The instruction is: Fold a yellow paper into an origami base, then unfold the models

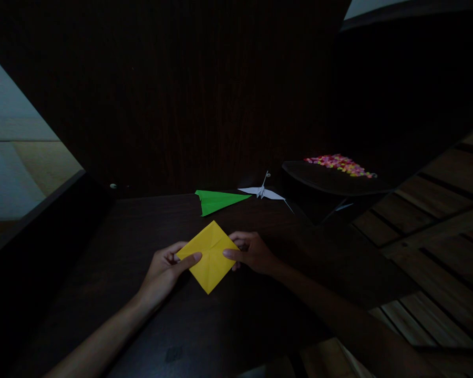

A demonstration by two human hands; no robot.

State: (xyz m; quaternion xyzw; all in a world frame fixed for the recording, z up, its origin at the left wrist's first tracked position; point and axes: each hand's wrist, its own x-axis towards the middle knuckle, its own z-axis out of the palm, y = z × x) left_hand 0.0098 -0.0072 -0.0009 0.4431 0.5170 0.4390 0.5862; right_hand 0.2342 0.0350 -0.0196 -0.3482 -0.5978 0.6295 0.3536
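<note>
A yellow paper square (210,255) with fold creases is held like a diamond just above a dark wooden table (114,273). My left hand (164,271) pinches its left corner, thumb on top. Its right corner is pinched by my right hand (252,253). Behind the paper lie a folded green paper plane (216,201) and a white paper crane (263,192).
A dark tray (319,181) at the right holds a heap of small colourful pieces (339,164). A dark wooden panel rises behind the table. Wooden floor planks (437,231) show on the right, and a pale wall and floor on the left.
</note>
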